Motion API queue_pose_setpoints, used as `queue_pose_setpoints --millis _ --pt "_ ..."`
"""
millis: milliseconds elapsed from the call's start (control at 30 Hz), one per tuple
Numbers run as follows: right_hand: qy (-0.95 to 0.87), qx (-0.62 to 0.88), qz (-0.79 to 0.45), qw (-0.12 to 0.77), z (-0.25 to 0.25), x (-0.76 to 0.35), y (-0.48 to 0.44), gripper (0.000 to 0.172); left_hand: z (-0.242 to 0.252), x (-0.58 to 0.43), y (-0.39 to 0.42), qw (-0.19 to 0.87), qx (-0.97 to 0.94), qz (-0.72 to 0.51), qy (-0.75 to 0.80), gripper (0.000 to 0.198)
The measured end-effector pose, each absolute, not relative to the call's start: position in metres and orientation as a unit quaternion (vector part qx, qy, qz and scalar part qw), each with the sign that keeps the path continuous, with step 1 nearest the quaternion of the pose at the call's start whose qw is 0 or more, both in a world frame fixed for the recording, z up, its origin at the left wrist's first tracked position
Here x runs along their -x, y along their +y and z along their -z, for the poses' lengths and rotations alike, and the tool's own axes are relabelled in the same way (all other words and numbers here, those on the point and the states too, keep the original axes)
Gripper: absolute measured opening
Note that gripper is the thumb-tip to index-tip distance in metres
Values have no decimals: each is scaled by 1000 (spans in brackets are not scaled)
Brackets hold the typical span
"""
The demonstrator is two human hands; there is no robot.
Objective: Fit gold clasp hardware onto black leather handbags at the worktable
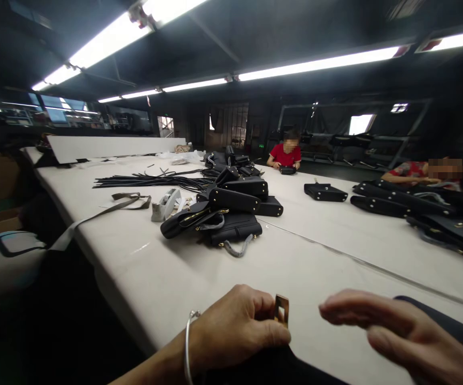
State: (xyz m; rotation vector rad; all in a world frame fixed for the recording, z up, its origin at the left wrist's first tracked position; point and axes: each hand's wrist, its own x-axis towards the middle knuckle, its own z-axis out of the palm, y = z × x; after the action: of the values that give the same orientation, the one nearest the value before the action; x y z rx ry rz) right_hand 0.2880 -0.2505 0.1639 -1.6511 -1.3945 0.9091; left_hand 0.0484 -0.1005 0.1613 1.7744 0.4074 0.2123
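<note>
At the bottom middle, my left hand [241, 329] is closed, pinching a gold metal clasp plate [282, 309] with a rectangular slot between thumb and fingers. Just below it lies a black leather-like piece [295, 369], mostly cut off by the frame edge; whether the plate is fixed to it I cannot tell. My right hand [408, 334] hovers to the right, its thumb apart from the stretched fingers, holding nothing. Behind that hand shows the edge of another dark, flat piece [444, 321], partly hidden.
Black handbags [235, 227] lie heaped mid-table, beside a grey tape dispenser [166, 204] and thin black straps [147, 182]. More black bags [400, 200] lie at right. A person in red [286, 155] sits across the white table [135, 267]; another is far right.
</note>
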Motion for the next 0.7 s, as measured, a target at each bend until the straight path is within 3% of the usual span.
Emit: queue_pose_setpoints --millis 100,367,700 --pt "-517 664 -373 391 -179 -273 -230 43 -155 -54 -104 615 -765 -78 175 13" --pt "-501 560 -510 418 -161 -243 -193 31 -150 -55 -102 624 -746 -61 223 18" --pt "-453 584 -498 453 -161 -244 -176 27 -145 -58 -89 643 -736 -67 204 17"
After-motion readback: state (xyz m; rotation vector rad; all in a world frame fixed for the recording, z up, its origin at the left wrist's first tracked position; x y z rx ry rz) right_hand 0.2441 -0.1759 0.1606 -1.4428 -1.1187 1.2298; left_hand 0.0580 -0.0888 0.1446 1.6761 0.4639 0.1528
